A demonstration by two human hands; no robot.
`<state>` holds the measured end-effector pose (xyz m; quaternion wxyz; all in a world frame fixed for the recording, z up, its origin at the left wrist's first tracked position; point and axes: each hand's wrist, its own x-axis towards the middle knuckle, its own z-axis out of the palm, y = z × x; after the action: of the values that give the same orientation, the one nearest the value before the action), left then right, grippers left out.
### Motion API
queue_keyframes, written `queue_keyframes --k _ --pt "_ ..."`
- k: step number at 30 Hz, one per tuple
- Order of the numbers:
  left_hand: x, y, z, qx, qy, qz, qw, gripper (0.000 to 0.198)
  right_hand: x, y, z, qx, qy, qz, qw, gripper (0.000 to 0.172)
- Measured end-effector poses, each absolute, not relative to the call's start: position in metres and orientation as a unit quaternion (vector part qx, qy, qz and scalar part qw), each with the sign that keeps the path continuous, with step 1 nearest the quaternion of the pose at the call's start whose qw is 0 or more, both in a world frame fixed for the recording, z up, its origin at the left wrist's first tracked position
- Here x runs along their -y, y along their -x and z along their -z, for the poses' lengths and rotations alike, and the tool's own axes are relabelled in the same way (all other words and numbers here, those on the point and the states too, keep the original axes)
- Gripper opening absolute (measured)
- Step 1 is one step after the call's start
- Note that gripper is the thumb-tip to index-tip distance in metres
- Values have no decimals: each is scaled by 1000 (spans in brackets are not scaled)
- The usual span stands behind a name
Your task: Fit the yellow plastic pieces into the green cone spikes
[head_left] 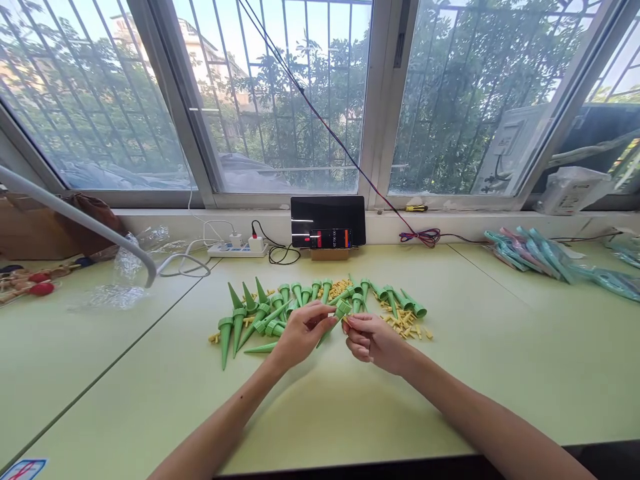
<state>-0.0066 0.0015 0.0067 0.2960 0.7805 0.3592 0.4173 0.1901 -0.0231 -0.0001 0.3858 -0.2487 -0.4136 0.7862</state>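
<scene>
My left hand is closed round a green plastic plant watering spike, its capped end up and its point slanting down to the left. Close beside that cap, the fingertips of my right hand pinch a small yellow plastic piece, mostly covered by the fingers. Behind both hands lies a spread of similar green spikes, some capped and some bare cones. Small yellow fittings lie in a loose pile to the right, with more yellow pieces among the spikes.
A phone leans against a dark tablet at the back. A power strip with cables stands left of it. Bagged teal items lie at the right; a white curved tube crosses the left side.
</scene>
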Motion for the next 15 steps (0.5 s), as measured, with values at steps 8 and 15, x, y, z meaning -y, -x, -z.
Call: queue_keyframes --k 8,15 --pt "-1 1 -5 -383 -773 -417 286 29 22 -186 2 555 334 -619 444 35" --pt "3 0 -12 -407 -739 -419 336 39 27 -183 6 721 432 -273 468 38"
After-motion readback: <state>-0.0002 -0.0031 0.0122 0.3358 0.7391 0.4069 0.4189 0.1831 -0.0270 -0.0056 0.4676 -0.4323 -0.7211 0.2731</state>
